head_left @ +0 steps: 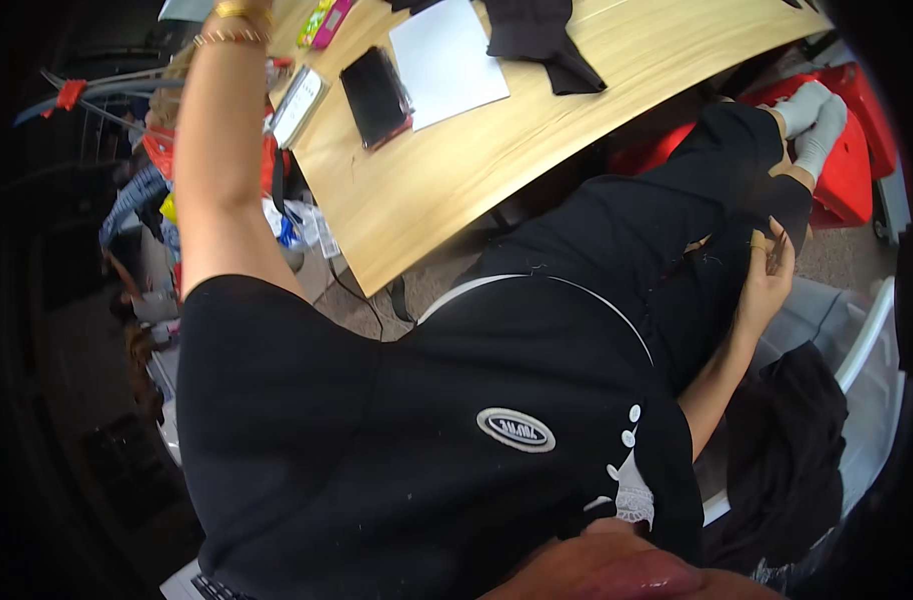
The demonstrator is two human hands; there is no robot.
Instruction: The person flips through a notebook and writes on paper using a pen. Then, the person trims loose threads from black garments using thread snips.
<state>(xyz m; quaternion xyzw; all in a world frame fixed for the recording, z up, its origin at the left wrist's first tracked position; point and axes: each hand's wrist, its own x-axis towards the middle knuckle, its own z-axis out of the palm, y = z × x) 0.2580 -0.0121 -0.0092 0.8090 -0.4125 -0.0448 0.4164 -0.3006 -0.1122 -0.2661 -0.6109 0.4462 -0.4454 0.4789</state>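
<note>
My left arm reaches up past the table corner, with gold bracelets [235, 25] at its wrist. The left hand itself lies beyond the top edge. My right hand [767, 278] is low at the right, beside dark cloth [717, 245] near my knee. Its fingers are apart and slightly bent, and a tan band wraps one fingertip. I make out nothing held in it. On the wooden table [427, 190] lie a black phone-like slab [375, 98], a stack of white paper [449, 65] and a folded black garment [547, 40].
A white packet [299, 105] and a green-and-pink packet [325, 22] lie at the table's left side. Grey-socked feet [819, 125] rest by a red plastic stool [847, 180]. Black cloth [787, 455] hangs in a greyish plastic bin [882, 400] at the right. Another person [152, 305] is far left.
</note>
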